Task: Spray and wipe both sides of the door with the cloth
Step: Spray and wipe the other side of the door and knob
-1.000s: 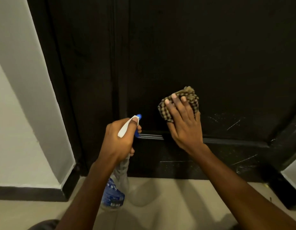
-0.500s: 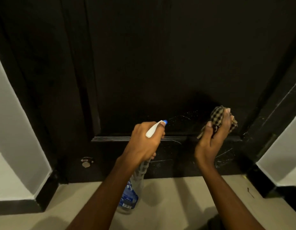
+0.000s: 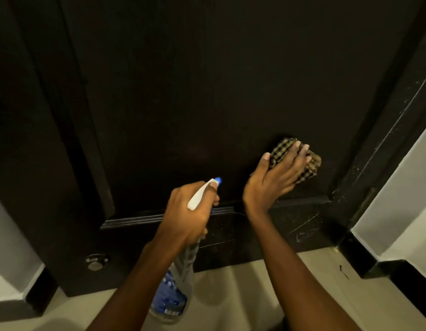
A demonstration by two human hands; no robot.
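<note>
The dark door [image 3: 207, 91] fills most of the view. My right hand [image 3: 276, 175] presses a bunched brown checked cloth [image 3: 311, 163] flat against the door's lower panel, near its right edge, with the fingers laid straight over it. My left hand [image 3: 190, 211] grips the neck of a clear spray bottle [image 3: 173, 290] with a blue label. Its white and blue nozzle [image 3: 216, 180] points at the door just left of the cloth. The forefinger lies along the top of the spray head.
A black door frame [image 3: 374, 163] rises at the right beside a white wall [image 3: 398, 199] with black skirting [image 3: 398, 271]. A round metal door stop [image 3: 96, 261] sits low on the left. Beige floor [image 3: 243, 295] lies below, and another white wall [image 3: 11, 247] stands at the left.
My right hand carried the cloth rightward across the lower panel, then a little upward, and now lies flatter on it. My left hand keeps its hold on the bottle.
</note>
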